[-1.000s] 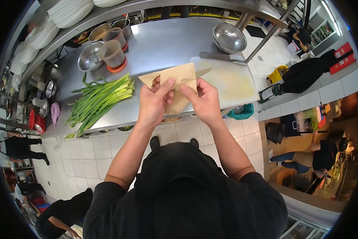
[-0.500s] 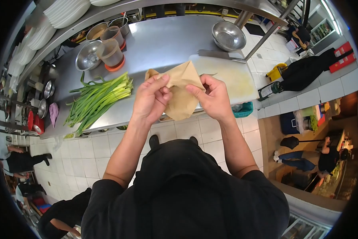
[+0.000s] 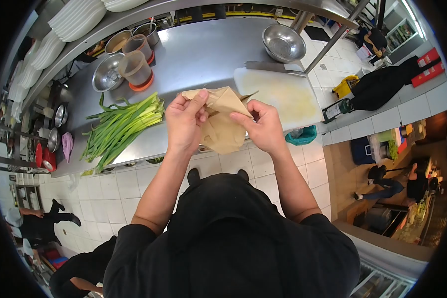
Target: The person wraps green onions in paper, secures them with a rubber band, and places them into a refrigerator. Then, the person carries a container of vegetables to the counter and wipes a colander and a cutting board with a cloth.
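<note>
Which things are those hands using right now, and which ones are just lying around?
In use:
- the brown paper, held by the left hand and right hand

Probably just lying about:
- long green onions on the counter
- white cutting board
- big knife by the board
- orange-based plastic tub

scallions [image 3: 126, 129] lie on the counter [image 3: 203, 54] left of the paper [image 3: 223, 133], with the cutting board [image 3: 283, 102] to its right.
</note>
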`<action>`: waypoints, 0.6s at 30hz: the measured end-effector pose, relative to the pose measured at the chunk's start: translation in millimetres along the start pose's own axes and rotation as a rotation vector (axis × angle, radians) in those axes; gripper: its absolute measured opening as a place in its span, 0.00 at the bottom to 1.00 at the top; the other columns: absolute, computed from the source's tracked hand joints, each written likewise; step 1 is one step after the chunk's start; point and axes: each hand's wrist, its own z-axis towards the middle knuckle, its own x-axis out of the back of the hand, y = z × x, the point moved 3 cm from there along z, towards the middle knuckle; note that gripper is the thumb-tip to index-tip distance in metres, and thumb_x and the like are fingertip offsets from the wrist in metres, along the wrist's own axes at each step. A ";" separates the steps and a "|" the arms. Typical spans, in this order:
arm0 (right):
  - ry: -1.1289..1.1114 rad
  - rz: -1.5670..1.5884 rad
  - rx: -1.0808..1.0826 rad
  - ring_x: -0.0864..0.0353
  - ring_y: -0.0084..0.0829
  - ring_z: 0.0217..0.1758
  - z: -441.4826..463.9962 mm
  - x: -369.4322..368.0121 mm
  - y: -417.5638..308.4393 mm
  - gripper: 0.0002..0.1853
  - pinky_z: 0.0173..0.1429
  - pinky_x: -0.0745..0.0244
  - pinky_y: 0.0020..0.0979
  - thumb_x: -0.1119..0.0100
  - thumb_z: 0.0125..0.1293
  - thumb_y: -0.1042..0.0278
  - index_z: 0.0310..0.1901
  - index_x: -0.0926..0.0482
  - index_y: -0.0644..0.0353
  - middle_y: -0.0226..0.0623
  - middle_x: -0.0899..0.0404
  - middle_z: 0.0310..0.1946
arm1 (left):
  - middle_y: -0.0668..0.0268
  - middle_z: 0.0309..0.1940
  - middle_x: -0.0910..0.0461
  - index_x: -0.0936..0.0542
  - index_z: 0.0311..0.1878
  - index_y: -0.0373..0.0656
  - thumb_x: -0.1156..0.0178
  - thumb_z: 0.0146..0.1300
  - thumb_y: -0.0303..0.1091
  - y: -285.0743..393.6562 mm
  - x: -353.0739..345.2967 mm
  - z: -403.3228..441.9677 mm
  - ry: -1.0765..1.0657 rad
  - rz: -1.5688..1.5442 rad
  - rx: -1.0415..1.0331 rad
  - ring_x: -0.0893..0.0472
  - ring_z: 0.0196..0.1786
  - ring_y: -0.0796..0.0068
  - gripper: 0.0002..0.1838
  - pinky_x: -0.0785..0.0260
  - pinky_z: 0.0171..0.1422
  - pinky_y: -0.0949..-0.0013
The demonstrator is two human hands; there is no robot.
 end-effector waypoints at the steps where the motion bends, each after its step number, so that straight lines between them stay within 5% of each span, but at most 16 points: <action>1: 0.000 0.001 0.000 0.38 0.13 0.26 0.2 1.3 3.2 0.16 0.26 0.40 0.26 0.25 0.66 0.67 0.29 0.24 0.65 0.22 0.31 0.22 | 0.73 0.34 0.20 0.19 0.40 0.43 0.32 0.72 0.30 -1.3 0.2 0.8 -0.005 -0.088 0.067 0.26 0.31 0.87 0.05 0.36 0.31 0.78; 9: -0.043 -0.032 -0.015 0.38 0.13 0.26 0.4 0.7 -4.8 0.15 0.26 0.39 0.25 0.26 0.66 0.68 0.30 0.23 0.65 0.22 0.30 0.22 | 0.74 0.33 0.20 0.20 0.43 0.44 0.32 0.71 0.30 -21.7 -3.0 -2.5 0.078 -0.303 0.117 0.27 0.30 0.86 0.05 0.37 0.30 0.78; 11: -0.054 -0.025 0.020 0.38 0.13 0.26 -0.5 -4.7 -1.2 0.16 0.26 0.39 0.25 0.26 0.66 0.68 0.29 0.25 0.65 0.22 0.31 0.22 | 0.74 0.33 0.18 0.18 0.44 0.43 0.29 0.69 0.29 -23.6 -6.9 -4.3 0.044 -0.015 0.072 0.28 0.28 0.88 0.06 0.38 0.30 0.79; 18: -0.072 -0.057 -0.044 0.37 0.13 0.26 -2.4 -6.1 9.3 0.21 0.27 0.38 0.27 0.25 0.66 0.68 0.25 0.31 0.63 0.22 0.35 0.20 | 0.70 0.31 0.17 0.17 0.42 0.39 0.28 0.66 0.28 -14.0 4.2 4.1 0.077 0.143 -0.010 0.30 0.25 0.89 0.07 0.39 0.30 0.80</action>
